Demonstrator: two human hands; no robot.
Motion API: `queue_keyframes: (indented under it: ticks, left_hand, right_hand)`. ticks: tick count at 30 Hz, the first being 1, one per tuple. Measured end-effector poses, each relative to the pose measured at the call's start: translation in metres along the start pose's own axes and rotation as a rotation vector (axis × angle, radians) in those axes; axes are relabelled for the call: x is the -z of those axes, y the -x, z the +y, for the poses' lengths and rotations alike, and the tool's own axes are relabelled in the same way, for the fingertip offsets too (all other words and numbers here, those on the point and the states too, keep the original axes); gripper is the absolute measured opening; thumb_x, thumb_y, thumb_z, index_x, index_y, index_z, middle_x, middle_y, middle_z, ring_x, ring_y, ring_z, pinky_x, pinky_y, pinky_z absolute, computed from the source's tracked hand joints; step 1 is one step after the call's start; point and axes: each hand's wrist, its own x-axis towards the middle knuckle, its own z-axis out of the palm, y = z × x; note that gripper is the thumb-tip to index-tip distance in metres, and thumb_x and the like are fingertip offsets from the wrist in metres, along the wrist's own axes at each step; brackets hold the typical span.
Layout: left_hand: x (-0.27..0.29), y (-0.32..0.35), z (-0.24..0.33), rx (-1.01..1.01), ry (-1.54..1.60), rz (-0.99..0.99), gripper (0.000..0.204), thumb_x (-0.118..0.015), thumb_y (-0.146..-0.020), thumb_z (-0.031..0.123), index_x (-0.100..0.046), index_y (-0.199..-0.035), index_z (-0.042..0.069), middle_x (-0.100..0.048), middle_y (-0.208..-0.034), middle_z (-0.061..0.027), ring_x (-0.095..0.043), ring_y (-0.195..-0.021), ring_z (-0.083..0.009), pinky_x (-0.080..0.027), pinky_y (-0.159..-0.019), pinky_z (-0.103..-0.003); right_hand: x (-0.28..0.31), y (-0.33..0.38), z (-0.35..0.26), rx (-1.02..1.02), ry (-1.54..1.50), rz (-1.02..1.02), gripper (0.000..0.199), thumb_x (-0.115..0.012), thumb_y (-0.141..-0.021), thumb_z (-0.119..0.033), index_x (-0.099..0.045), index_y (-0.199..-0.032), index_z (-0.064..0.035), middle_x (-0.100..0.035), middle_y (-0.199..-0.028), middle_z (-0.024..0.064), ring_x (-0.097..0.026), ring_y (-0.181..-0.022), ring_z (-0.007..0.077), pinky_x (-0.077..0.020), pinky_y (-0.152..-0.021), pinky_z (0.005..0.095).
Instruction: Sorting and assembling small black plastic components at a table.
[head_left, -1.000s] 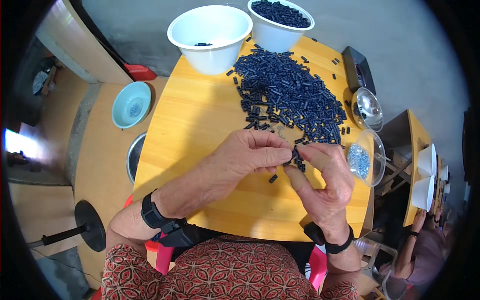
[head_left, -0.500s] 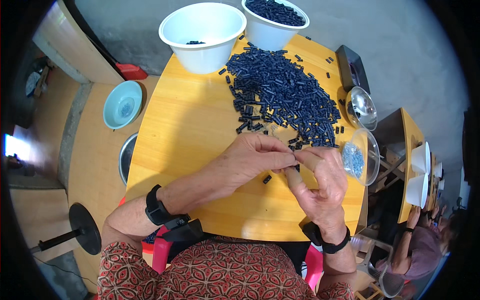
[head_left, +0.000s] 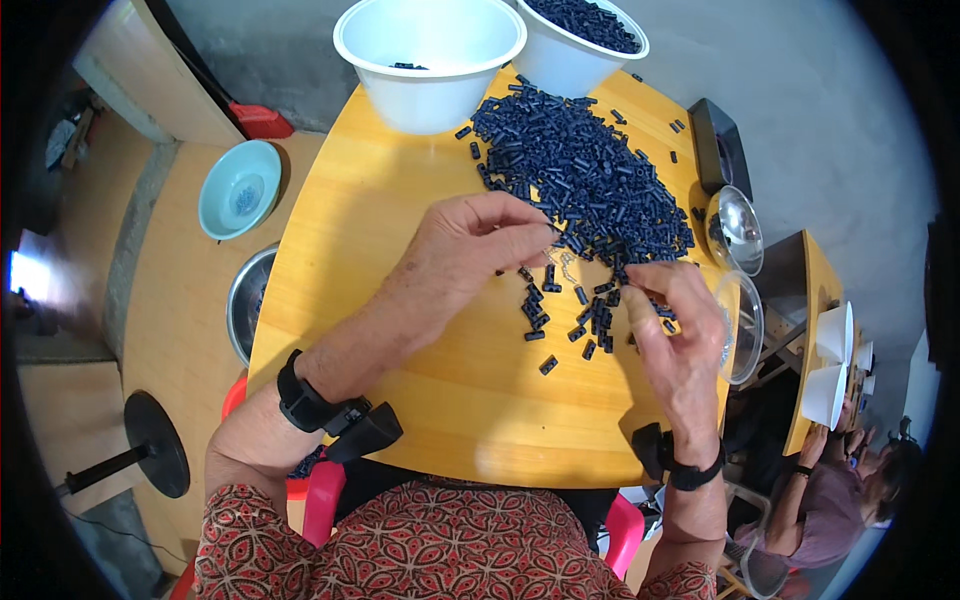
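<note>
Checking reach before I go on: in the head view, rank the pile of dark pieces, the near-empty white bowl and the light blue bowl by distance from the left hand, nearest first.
From the left hand:
1. Pile of dark pieces, just beyond its fingertips, toward the right.
2. Near-empty white bowl, at the table's far edge.
3. Light blue bowl, off the table, lower down on the left.

The hands have drawn apart, left hand (head_left: 470, 250) from right hand (head_left: 675, 335).
</note>
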Motion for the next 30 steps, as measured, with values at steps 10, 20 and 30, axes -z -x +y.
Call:
queue_keyframes:
  ticks: [10,20,30]
  left_hand:
    - [0.002,-0.005,-0.009,-0.018,-0.027,0.033,0.015,-0.066,-0.094,0.016,-0.069,-0.099,0.002,-0.07,-0.088,-0.0031,-0.064,-0.086,-0.009,-0.048,-0.079,-0.024]
    - [0.0,-0.004,-0.011,-0.004,-0.091,0.043,0.016,-0.065,-0.094,0.016,-0.069,-0.099,0.001,-0.069,-0.087,-0.0031,-0.062,-0.084,-0.0086,-0.048,-0.08,-0.023]
    - [-0.005,-0.002,-0.018,-0.075,-0.072,-0.026,0.013,-0.067,-0.092,0.009,-0.068,-0.099,-0.002,-0.07,-0.089,-0.0043,-0.065,-0.084,-0.009,-0.052,-0.078,-0.023]
  right_hand:
    - [-0.036,-0.021,0.022,-0.049,0.005,-0.248,0.007,-0.068,-0.078,0.001,-0.066,-0.084,-0.0019,-0.059,-0.078,0.0115,-0.058,-0.079,0.0308,-0.0486,-0.07,0.0396]
    - [-0.046,-0.025,0.03,0.012,0.109,-0.272,0.009,-0.069,-0.077,-0.001,-0.066,-0.085,-0.0033,-0.059,-0.081,0.0112,-0.059,-0.081,0.031,-0.0494,-0.072,0.0401]
    - [-0.04,-0.019,0.025,-0.068,-0.055,-0.224,0.01,-0.068,-0.076,0.004,-0.064,-0.083,-0.0022,-0.06,-0.079,0.0107,-0.059,-0.073,0.0261,-0.0491,-0.065,0.0344]
